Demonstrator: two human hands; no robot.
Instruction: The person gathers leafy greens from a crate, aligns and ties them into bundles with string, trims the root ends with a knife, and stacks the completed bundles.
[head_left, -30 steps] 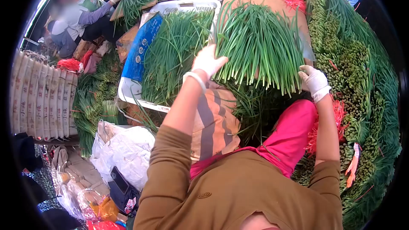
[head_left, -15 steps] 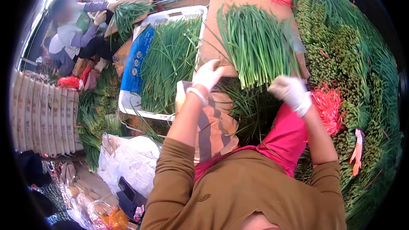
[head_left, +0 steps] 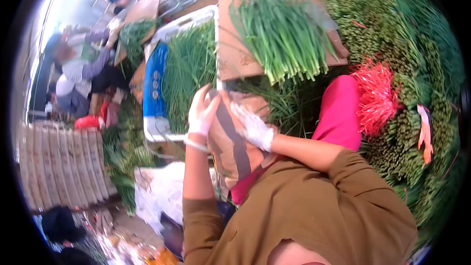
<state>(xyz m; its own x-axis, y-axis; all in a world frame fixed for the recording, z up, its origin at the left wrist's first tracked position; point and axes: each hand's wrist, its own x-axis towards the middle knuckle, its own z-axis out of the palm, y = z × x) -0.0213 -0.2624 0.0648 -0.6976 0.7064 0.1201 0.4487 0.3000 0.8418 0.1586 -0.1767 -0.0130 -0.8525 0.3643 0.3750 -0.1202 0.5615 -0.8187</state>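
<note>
My left hand (head_left: 201,115), in a white glove, is at the left edge of the striped cloth (head_left: 228,137) over my left leg. Its thumb and fingers are apart; whether they touch the cloth's edge I cannot make out. My right hand (head_left: 253,126), also gloved, lies on the same cloth with its fingers stretched out, holding nothing. Beyond both hands, a loose spread of green garlic chives (head_left: 282,34) rests on a brown board (head_left: 235,64), its cut ends toward me and poking over the near edge.
Left of the board stands a white crate (head_left: 184,138) of chives with a blue bag (head_left: 155,83). Stacked chive bundles (head_left: 382,34) fill the right side, with red ties (head_left: 375,98) beside my knee. A co-worker (head_left: 81,68) sits at far left.
My right hand has left the cut ends of the chives and moved left onto the striped cloth. My left hand has drawn back to the cloth's edge. The view has shifted.
</note>
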